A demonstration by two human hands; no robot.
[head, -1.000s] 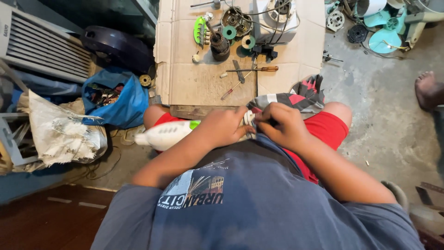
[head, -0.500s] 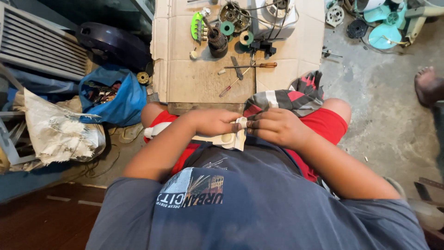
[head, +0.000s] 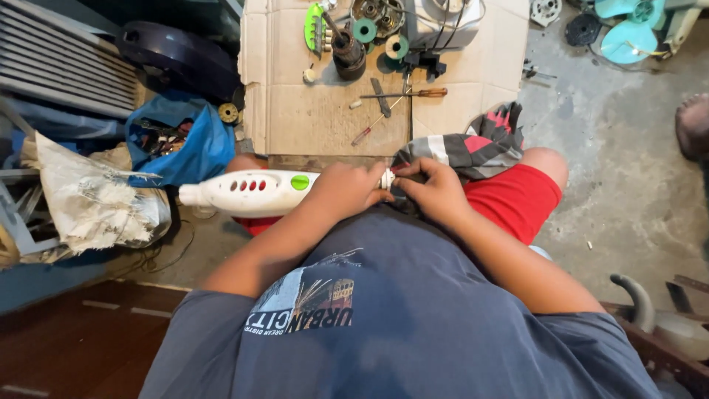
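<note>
The white handheld rotary tool point(head: 255, 192) lies horizontally across my lap, its tail end pointing to my left and its nose at the centre of the body. I judge it a rigid plastic housing, moderate in weight because of the motor inside, smooth and somewhat slippery along the barrel. The vent slots and the green button on its side give a reference for grip; the best hold is around the thick forward section just behind the nose.

My left hand point(head: 346, 191) is wrapped around that forward section, fingers curled closed on the housing. My right hand point(head: 432, 188) meets it at the nose, fingertips pinched together on the small white tip point(head: 387, 178); I cannot tell whether they grip a bit or a collar there.

A striped cloth point(head: 473, 144) drapes over my right thigh, just behind the right hand. Ahead on the floor, a cardboard sheet point(head: 310, 111) carries a wooden-handled screwdriver point(head: 406, 94), small spools and motor parts. A blue bag point(head: 181, 140) sits to the left.
</note>
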